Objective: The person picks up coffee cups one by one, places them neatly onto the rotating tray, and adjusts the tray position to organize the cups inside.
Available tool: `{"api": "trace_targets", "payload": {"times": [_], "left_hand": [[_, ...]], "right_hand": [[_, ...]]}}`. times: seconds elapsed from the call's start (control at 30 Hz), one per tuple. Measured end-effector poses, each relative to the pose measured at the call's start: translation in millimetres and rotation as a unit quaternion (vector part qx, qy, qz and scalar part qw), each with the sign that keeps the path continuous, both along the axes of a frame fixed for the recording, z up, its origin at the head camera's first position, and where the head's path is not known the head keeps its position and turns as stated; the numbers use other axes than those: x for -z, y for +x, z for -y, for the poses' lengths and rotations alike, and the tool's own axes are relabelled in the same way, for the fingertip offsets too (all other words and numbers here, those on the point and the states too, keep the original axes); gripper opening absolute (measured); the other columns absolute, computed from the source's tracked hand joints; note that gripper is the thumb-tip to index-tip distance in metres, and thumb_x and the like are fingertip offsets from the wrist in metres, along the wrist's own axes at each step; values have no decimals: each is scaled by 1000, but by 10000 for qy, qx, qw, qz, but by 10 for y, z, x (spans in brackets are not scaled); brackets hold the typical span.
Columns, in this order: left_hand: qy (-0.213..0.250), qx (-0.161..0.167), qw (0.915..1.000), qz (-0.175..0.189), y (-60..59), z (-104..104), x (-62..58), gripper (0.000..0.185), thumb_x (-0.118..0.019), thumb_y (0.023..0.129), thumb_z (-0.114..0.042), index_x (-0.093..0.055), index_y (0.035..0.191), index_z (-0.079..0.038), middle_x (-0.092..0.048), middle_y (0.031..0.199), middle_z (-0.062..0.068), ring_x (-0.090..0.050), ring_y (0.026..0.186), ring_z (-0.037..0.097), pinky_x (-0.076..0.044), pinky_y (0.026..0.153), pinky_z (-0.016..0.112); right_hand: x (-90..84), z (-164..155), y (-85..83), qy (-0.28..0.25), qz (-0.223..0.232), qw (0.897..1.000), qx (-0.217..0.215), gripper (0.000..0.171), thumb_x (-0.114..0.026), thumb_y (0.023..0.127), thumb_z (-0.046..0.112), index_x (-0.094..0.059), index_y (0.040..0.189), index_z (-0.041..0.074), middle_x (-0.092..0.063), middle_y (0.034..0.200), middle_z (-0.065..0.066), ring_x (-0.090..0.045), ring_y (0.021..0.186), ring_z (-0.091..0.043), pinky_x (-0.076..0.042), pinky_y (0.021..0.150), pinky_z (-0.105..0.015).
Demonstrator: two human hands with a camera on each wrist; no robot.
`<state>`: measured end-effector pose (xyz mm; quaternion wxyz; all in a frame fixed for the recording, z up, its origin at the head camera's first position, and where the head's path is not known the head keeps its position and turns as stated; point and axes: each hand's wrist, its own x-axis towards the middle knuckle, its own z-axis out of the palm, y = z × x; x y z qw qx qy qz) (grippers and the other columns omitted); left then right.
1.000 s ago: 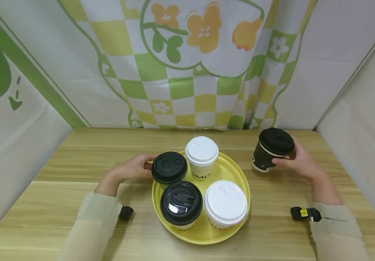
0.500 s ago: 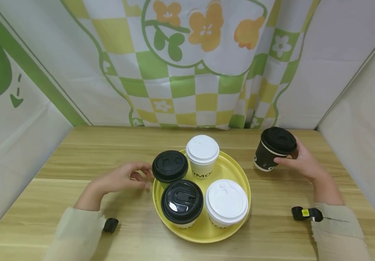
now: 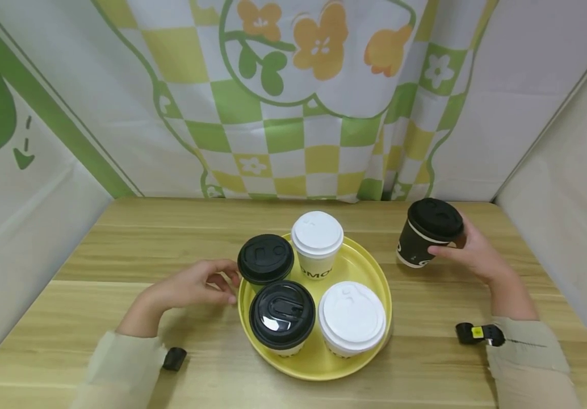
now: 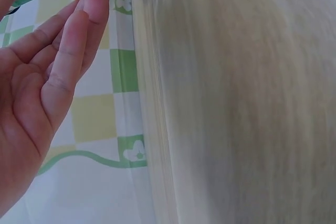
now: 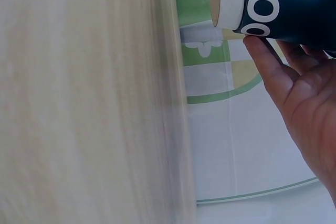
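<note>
Here, a dark paper cup (image 3: 428,232) is gripped, tilted, by the right hand (image 3: 469,254) at the right of the frame.
The left hand (image 3: 191,287) is held loosely open, empty, just beside the rim of the round yellow tray (image 3: 370,267); bare wooden worktop (image 3: 135,244) is left open around it.

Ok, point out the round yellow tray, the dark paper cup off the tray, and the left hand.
round yellow tray (image 3: 375,272), head view, bare right rim.
dark paper cup (image 3: 416,247), head view, side wall.
left hand (image 3: 186,287), head view, back of hand.
</note>
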<state>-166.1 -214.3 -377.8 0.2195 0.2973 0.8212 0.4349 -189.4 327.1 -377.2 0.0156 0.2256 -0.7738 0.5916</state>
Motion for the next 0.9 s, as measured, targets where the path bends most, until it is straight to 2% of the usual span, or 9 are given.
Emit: {"api": "trace_targets", "payload": {"times": [0.33, 0.6, 0.9], "left_hand": [[134, -4, 9999, -14, -52, -46, 16, 48, -74, 88, -12, -53, 126, 8, -59, 108, 20, -68, 96, 21, -58, 82, 28], [124, -38, 9999, -35, -138, -96, 9, 46, -74, 88, -13, -54, 126, 3, -57, 108, 18, -67, 93, 20, -58, 79, 28], [86, -59, 9999, -62, -251, -154, -11, 42, -72, 87, -7, -57, 125, 1, -57, 107, 20, -67, 94, 26, -57, 80, 26]], "right_hand": [[13, -8, 10, 48, 66, 10000, 39, 80, -66, 83, -16, -36, 150, 15, -54, 133, 16, -53, 119, 2, -41, 94, -9], [11, -14, 9, 157, 102, 9997, 140, 79, -66, 84, -13, -35, 151, 14, -53, 135, 15, -51, 121, 2, -40, 95, -9], [2, -23, -1, 145, 90, 9998, 109, 79, -66, 84, -14, -35, 151, 14, -52, 136, 15, -49, 123, 2, -39, 95, -9]]}}
